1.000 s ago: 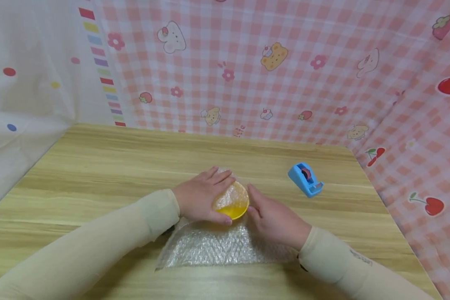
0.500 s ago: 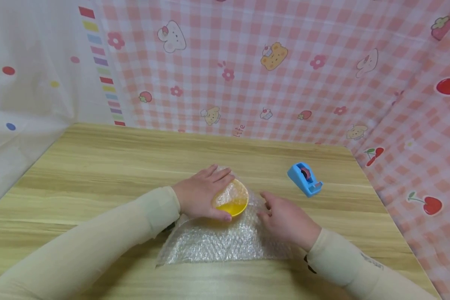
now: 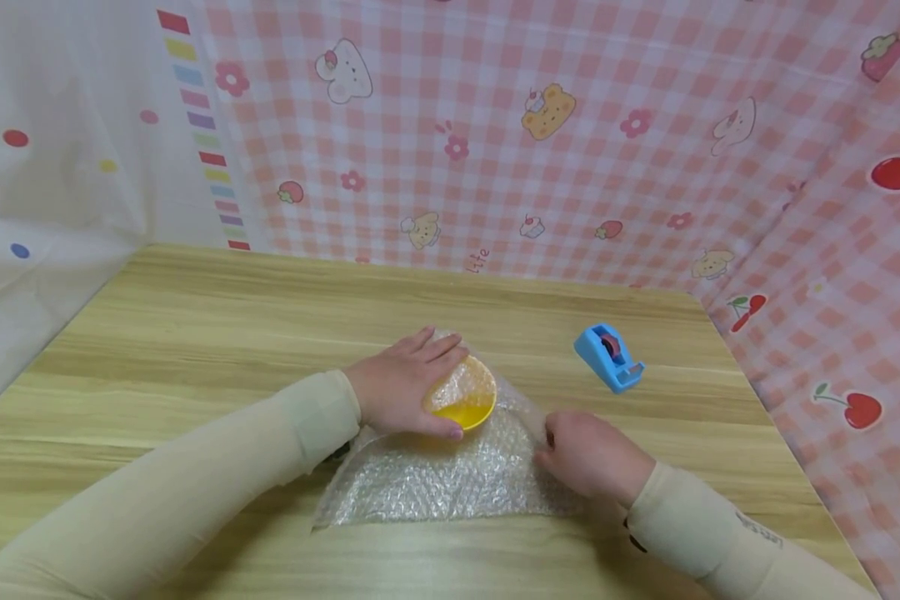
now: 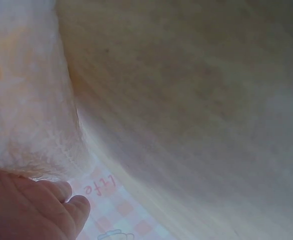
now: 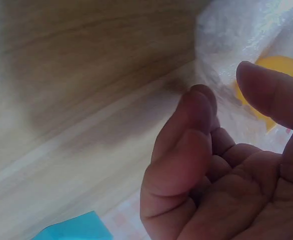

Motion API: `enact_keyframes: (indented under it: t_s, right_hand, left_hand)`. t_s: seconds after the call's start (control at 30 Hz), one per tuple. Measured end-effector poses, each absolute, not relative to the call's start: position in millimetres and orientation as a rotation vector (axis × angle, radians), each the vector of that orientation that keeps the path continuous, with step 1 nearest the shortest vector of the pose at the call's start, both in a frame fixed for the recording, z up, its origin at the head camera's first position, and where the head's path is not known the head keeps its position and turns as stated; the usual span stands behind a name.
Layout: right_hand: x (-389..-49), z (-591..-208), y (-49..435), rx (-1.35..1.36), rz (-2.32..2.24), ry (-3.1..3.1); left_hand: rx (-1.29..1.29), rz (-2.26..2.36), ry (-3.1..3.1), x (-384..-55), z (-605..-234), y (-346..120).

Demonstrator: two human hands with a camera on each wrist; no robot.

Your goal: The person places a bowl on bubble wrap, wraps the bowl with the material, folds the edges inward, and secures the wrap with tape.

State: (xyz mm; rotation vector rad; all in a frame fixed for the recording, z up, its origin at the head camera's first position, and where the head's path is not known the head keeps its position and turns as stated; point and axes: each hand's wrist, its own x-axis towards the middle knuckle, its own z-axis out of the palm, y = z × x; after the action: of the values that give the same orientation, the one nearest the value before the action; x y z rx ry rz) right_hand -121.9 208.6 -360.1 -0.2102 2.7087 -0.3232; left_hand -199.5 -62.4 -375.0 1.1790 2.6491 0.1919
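A yellow bowl-like piece (image 3: 468, 413) lies partly covered by a sheet of clear bubble wrap (image 3: 435, 487) on the table; its full shape is hidden. My left hand (image 3: 405, 385) rests on the covered left side of it, fingers spread and fairly straight, thumb reaching over the rim. The wrapped wall fills the upper left of the left wrist view. At the sheet's right edge, my right hand (image 3: 596, 454) has curled fingers and appears to grip the wrap. In the right wrist view, the wrap's edge passes between the thumb (image 5: 266, 92) and the bent fingers (image 5: 181, 155).
A blue tape dispenser (image 3: 609, 357) with a reddish roll stands to the right, behind my right hand. The wood-grain table (image 3: 232, 333) is bordered by a pink checked cloth (image 3: 495, 183) at the back and right, and a white dotted cloth (image 3: 52, 167) at the left.
My right hand has moved away from the yellow piece, right and toward me along the wrap, and its fingers have curled. The left hand has stayed in place.
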Motion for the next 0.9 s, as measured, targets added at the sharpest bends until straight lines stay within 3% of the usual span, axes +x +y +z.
enact_keyframes:
  t_s: [0.9]
  right_hand:
    - [-112.0,-361.8,216.7,-0.156,-0.474,2.693]
  left_hand:
    - [1.177,0.221,2.653,-199.2,-376.4,-62.7]
